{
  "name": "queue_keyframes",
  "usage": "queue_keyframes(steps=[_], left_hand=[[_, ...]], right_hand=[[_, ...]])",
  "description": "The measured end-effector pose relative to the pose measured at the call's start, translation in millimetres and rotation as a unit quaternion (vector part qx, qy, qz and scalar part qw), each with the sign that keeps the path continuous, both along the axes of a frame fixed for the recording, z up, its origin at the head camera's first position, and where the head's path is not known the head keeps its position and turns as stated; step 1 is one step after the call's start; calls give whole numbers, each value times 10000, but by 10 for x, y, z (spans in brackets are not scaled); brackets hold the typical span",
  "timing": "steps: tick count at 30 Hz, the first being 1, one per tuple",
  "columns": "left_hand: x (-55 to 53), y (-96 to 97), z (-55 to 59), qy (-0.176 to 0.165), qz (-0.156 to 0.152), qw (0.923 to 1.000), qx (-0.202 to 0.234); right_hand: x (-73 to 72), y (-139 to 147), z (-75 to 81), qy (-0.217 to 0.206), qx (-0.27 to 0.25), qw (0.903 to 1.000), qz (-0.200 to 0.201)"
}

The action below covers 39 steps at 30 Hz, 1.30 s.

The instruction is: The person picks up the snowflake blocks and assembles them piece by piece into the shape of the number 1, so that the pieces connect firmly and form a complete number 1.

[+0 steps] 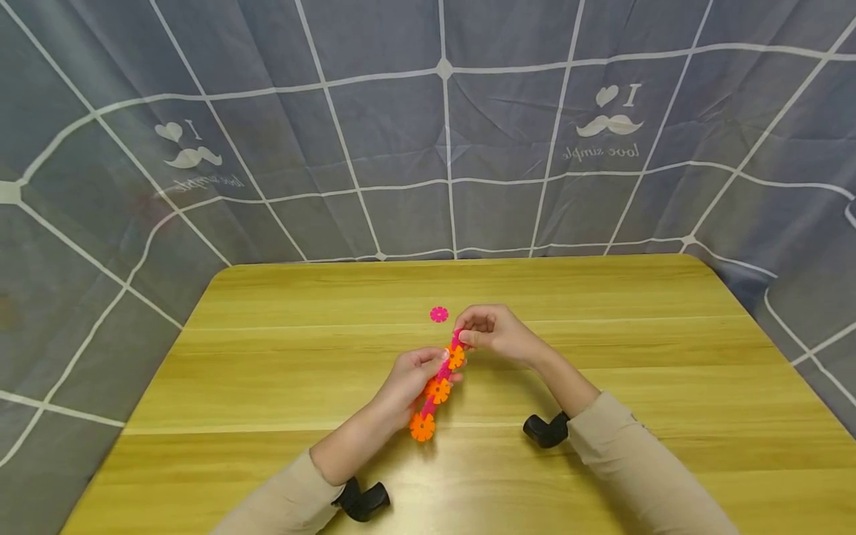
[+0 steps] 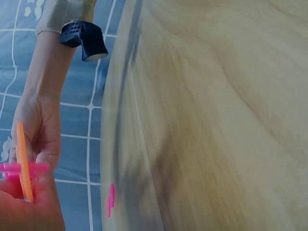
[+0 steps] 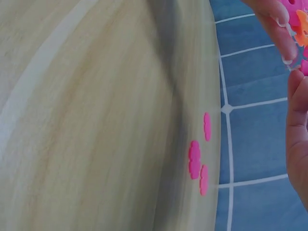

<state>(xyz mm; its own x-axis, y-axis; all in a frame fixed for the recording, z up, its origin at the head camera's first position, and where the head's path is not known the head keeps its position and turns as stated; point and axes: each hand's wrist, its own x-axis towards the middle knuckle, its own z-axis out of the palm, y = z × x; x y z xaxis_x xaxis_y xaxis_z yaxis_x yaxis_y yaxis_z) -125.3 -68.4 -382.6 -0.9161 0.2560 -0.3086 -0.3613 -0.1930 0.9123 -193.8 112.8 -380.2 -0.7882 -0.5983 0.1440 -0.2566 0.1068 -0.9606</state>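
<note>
A chain of slotted flower-shaped plastic discs (image 1: 438, 390), orange alternating with pink, slants between my hands above the table. My left hand (image 1: 408, 379) holds it along its upper half, thumb near an orange disc. At the far end, my right hand (image 1: 498, 334) pinches a pink disc (image 1: 458, 339), partly covered by the fingers. The lowest orange disc (image 1: 422, 427) hangs free of both hands. Seen edge-on in the left wrist view is an orange disc (image 2: 23, 159) crossing a pink one. The right wrist view catches the right hand (image 3: 298, 125) and part of the chain at its edge.
A loose pink disc (image 1: 438, 314) lies on the wooden table (image 1: 301, 334) beyond the hands. In the right wrist view several pink discs (image 3: 194, 160) lie near the table edge. Black wrist-worn devices (image 1: 362, 500) sit at both sleeves. A grey gridded curtain (image 1: 388, 148) surrounds the table.
</note>
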Motion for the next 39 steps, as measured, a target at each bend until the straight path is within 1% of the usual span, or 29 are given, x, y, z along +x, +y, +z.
queue_keyframes(steps=[4, 7, 13, 20, 24, 30, 36, 39], left_hand=[[-14, 0, 0, 45, -188, 9998, -38], [-22, 5, 2, 68, -237, 9997, 25], [-28, 9, -2, -28, -264, 9996, 92], [-31, 8, -5, 152, -461, 9988, -17], [-38, 10, -5, 173, -551, 9983, -11], [-59, 15, 4, 202, -579, 9981, 101], [-75, 11, -3, 202, -570, 9982, -38], [-85, 6, -11, 255, -545, 9981, -133]], right_hand=[[2, 12, -18, 52, 83, 9999, -105], [1, 16, -36, 122, 80, 9998, -146], [-3, 29, -78, 196, -133, 9997, -2], [16, 15, -116, 216, -177, 9996, 39], [33, 2, -123, 246, -181, 9995, 29], [25, -3, -137, 253, -77, 9996, 46], [-1, 15, -138, 246, 138, 9996, -6], [-27, 45, -142, 134, 236, 9995, -145]])
